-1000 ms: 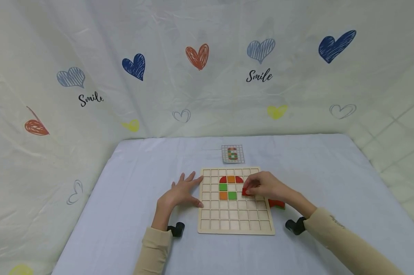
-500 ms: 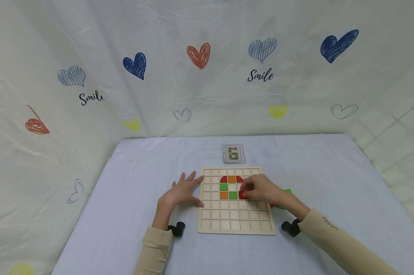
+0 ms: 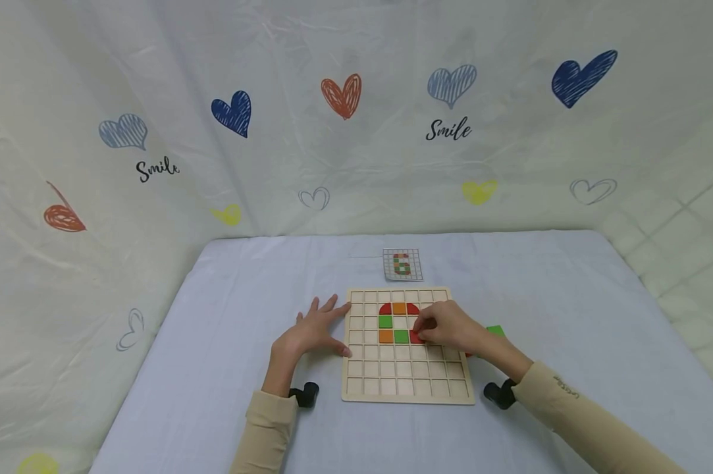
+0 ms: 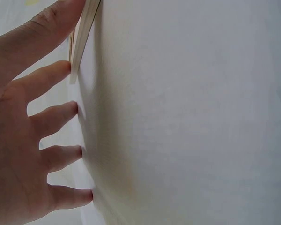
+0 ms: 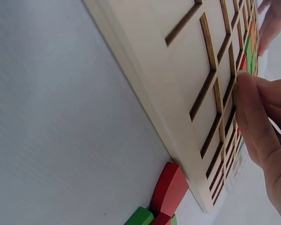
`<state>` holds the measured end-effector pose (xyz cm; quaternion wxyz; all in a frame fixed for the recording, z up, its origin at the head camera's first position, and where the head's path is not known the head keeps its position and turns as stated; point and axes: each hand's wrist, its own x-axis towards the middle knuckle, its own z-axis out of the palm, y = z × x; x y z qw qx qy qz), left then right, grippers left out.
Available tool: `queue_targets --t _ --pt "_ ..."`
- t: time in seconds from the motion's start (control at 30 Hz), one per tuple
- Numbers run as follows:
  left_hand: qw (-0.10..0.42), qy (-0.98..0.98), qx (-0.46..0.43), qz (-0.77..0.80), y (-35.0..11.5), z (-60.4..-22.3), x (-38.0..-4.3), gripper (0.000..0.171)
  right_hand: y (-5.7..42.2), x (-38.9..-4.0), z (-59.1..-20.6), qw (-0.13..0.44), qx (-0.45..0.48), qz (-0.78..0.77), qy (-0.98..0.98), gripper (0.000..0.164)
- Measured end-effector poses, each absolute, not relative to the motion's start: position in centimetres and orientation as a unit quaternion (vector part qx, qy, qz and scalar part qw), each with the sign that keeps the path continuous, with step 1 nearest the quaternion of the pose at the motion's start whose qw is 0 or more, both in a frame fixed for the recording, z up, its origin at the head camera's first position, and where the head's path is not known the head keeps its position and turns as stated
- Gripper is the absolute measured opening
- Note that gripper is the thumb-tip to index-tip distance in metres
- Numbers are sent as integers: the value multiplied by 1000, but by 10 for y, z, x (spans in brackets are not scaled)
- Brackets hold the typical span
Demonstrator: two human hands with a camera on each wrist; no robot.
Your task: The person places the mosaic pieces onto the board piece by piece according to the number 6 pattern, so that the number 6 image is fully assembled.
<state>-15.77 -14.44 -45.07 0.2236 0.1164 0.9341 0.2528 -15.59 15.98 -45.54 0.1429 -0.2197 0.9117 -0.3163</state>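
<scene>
A wooden grid board (image 3: 403, 388) lies on the white table. Its cells hold an orange tile (image 3: 386, 336), green tiles (image 3: 401, 336) and red rounded tiles (image 3: 385, 309). My right hand (image 3: 451, 326) is over the board, thumb and fingertips pinching a red tile (image 3: 414, 337) in the cell beside the green one; the fingers partly cover it. With fingers spread, my left hand (image 3: 311, 336) rests at the board's left edge. In the left wrist view its thumb and index fingertip touch the board's side, while the other fingertips (image 4: 77, 108) touch the tablecloth.
A small pattern card (image 3: 402, 264) with a coloured grid figure lies behind the board. Loose red tiles (image 5: 170, 187) and green tiles (image 5: 140, 216) lie against the board's right side, partly under my right forearm. A white curtain printed with hearts hangs behind the table.
My right hand has moved slightly left with the red tile, which now sits in line with the green and orange tiles. My left hand has stayed in place.
</scene>
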Motion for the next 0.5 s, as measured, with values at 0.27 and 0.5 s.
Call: queue_targets --t 0.27,0.5 --pt "222 934 119 252 -145 -451 -157 101 167 -153 -450 149 -219 -329 906 6" --pt "222 935 118 252 -145 -452 -157 102 191 -154 -445 132 -185 -322 919 11"
